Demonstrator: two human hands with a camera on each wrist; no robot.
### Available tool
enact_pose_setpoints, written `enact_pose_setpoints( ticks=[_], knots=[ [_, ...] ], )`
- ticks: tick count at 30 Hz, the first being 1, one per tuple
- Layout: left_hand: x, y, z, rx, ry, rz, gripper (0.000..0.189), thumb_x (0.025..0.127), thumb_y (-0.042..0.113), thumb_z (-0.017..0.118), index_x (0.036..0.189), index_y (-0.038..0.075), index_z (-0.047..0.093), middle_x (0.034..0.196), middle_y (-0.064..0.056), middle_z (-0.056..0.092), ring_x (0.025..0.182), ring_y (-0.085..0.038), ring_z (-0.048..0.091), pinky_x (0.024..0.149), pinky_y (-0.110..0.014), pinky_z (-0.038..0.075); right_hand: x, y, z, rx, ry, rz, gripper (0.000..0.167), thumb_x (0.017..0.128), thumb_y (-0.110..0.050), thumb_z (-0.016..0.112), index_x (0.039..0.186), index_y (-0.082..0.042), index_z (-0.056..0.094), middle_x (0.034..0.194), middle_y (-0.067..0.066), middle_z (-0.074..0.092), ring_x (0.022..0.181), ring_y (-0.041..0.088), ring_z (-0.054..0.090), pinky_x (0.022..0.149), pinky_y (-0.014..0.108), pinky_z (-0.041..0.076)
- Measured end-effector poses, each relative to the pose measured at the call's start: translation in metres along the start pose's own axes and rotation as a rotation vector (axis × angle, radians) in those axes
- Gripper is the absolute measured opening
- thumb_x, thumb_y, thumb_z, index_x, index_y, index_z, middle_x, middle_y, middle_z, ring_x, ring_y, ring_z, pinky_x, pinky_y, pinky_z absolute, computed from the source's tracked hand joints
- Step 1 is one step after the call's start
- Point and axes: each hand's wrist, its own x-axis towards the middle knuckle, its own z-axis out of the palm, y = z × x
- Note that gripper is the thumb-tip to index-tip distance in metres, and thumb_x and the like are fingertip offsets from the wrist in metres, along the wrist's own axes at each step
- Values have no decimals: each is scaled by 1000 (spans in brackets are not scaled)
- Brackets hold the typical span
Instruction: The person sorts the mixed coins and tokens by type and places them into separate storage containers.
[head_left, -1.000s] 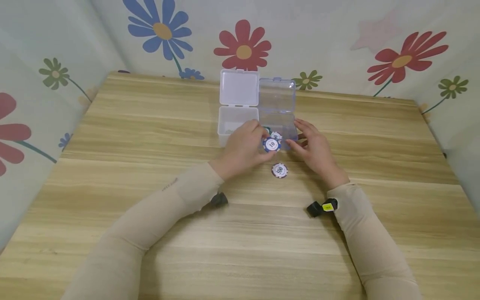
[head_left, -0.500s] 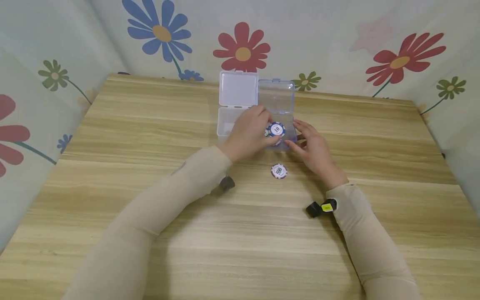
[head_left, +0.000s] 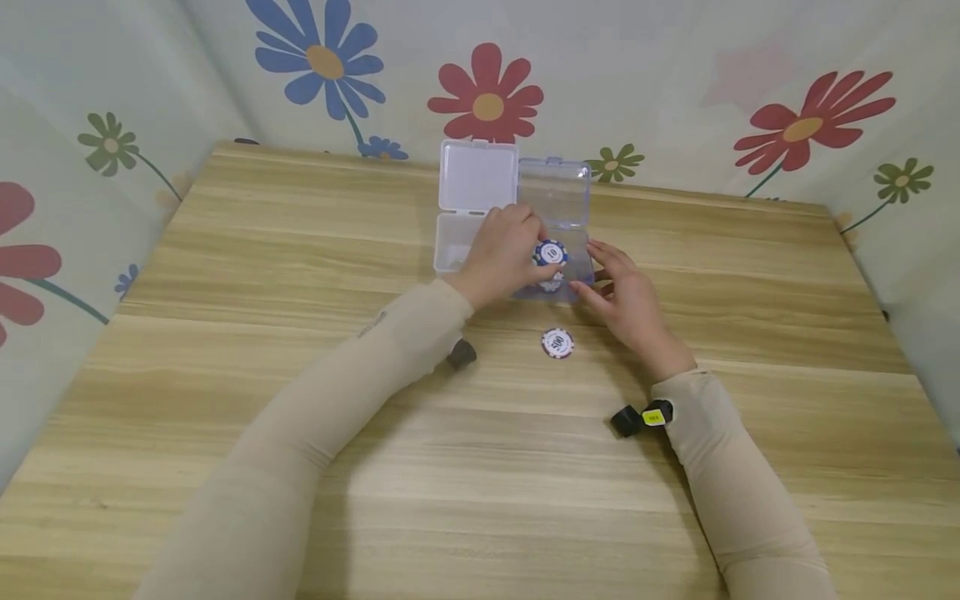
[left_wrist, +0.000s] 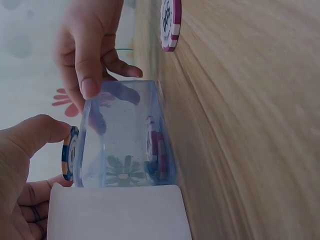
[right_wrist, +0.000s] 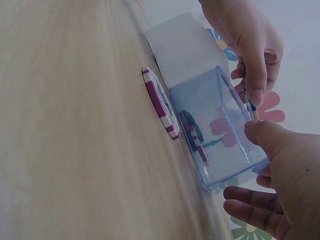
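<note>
My left hand pinches a blue-edged poker chip marked 10 between thumb and fingers. In the left wrist view that chip stands at the upper opening of the clear bluish plastic box. At the box's right end, my right hand grips it, thumb at the front and fingers round the end. Inside lie a few chips, purple-and-white and green, at the bottom. A purple-edged 500 chip lies flat on the table in front of the box.
A white plastic box stands against the clear box's left side, partly behind my left hand. Both hinged lids are raised at the back, the white lid and the clear lid. Behind the wooden table hangs a flower-print backdrop.
My left hand has carried the 10 chip from the box's front edge up and back over its opening. The right hand and the 500 chip have stayed in place.
</note>
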Motion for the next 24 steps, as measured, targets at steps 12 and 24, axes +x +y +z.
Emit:
enact_pose_setpoints(
  ticks=[12, 24],
  knots=[
    [6, 0, 4, -2, -52, -15, 46, 81, 47, 72, 102, 7, 66, 103, -4, 62, 97, -22, 55, 86, -34, 41, -2, 2, 0, -18, 14, -13, 60, 91, -20, 67, 141, 2, 43, 149, 17, 41, 97, 35, 66, 81, 44, 58],
    [8, -1, 10, 8, -57, -12, 45, 80, 48, 73, 102, 8, 66, 103, -3, 62, 98, -23, 56, 86, -34, 40, -1, 3, 1, -21, 14, -17, 61, 91, -21, 67, 141, 2, 43, 150, 17, 41, 99, 34, 65, 81, 43, 58]
  ],
)
